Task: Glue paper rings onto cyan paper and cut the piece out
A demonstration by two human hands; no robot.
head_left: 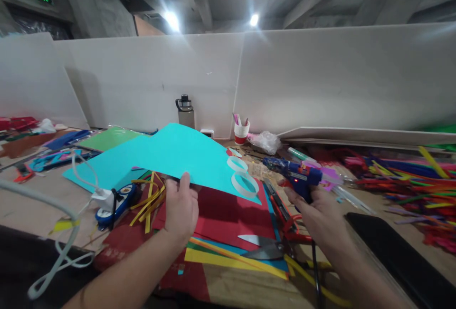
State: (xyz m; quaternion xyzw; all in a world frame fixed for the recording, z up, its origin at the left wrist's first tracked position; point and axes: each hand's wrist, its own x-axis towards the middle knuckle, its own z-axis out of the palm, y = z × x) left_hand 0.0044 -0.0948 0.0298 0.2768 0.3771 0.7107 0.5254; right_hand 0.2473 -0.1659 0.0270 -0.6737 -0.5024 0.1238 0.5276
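My left hand (181,207) pinches the near edge of a large turquoise paper sheet (178,149), which bows upward over a red sheet (224,214). Two white paper rings (244,184) rest on its right end. A blue glue gun (301,177) with a lit red spot is gripped in my right hand (317,204), its nozzle pointing left toward the rings. Below that hand, open scissors (263,248) with orange handles lie on the coloured paper, beside a utility knife (280,204).
Yellow paper strips (147,199) and a blue power strip (116,204) with a white cable lie at left. A black phone-like slab (399,256) and many coloured pipe cleaners (409,176) are at right. Behind stand a bottle (185,115) and a pen cup (242,133).
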